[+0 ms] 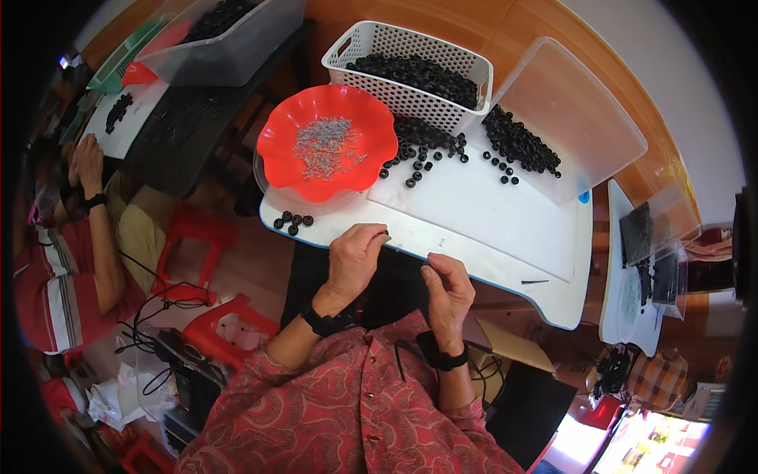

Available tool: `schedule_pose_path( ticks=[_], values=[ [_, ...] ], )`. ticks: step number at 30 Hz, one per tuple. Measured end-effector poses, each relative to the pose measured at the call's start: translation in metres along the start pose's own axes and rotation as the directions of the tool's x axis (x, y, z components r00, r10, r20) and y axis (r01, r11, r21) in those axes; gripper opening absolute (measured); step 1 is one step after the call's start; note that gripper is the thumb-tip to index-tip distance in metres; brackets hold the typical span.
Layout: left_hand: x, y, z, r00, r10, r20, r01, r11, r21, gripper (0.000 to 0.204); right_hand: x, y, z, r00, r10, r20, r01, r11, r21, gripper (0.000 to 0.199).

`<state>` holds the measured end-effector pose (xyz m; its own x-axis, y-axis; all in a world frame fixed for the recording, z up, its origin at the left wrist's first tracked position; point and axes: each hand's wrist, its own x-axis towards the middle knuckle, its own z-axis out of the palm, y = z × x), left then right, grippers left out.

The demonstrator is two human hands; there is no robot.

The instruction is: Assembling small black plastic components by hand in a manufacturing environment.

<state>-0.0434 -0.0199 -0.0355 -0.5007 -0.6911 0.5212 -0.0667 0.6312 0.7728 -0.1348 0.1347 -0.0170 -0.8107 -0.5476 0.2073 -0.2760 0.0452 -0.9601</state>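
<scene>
My left hand (354,259) is closed in a pinch near the table's front edge. A small dark piece (385,233) shows at its fingertips, too small to name. To its right, my right hand (448,294) has thumb and forefinger pressed together; whatever they hold is hidden. Beyond my left hand, a red wavy-rimmed bowl (273,150) holds many small clear or silvery pieces. Several black ring-shaped parts (293,223) lie at the table's left corner. More black rings (521,146) spill out of a tipped translucent bin (588,118).
A white perforated basket (442,118) full of black rings stands at the back of the white table (570,306). On it lie a white board (474,213) and a thin black strip (534,282). At left, another person's hands (87,162) rest by a table; red stools (189,245) stand between.
</scene>
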Motion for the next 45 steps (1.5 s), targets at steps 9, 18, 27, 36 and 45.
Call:
schedule_pose_path(
  ticks=[9, 18, 27, 36, 45],
  values=[
    [-0.005, 0.0, -0.018, 0.8, -0.547, 0.248, 0.585, 0.618, -0.525, 0.02, 0.001, 0.006, 0.0, 1.0, 0.003, 0.004, -0.003, 1.0, -0.03, 0.015],
    [-0.006, 0.003, -0.036, 0.668, -0.445, 0.596, 0.662, -0.01, -0.749, 0.026, 0.003, 0.006, 0.004, 0.999, -0.046, -0.001, 0.045, 0.997, -0.063, 0.013],
    [-0.017, 0.003, -0.04, 0.641, -0.485, 0.595, 0.689, 0.023, -0.724, 0.024, 0.03, -0.001, 0.026, 0.961, -0.231, 0.153, 0.268, 0.915, -0.302, 0.014],
    [-0.019, -0.001, -0.046, 0.65, -0.503, 0.57, 0.672, 0.031, -0.74, 0.024, 0.048, 0.006, 0.038, 0.928, -0.296, 0.225, 0.372, 0.745, -0.554, 0.016],
    [-0.023, -0.008, -0.051, 0.63, -0.528, 0.57, 0.671, 0.0, -0.741, 0.024, 0.081, -0.048, 0.052, 0.885, -0.358, 0.297, 0.463, 0.737, -0.493, 0.013]
  ],
)
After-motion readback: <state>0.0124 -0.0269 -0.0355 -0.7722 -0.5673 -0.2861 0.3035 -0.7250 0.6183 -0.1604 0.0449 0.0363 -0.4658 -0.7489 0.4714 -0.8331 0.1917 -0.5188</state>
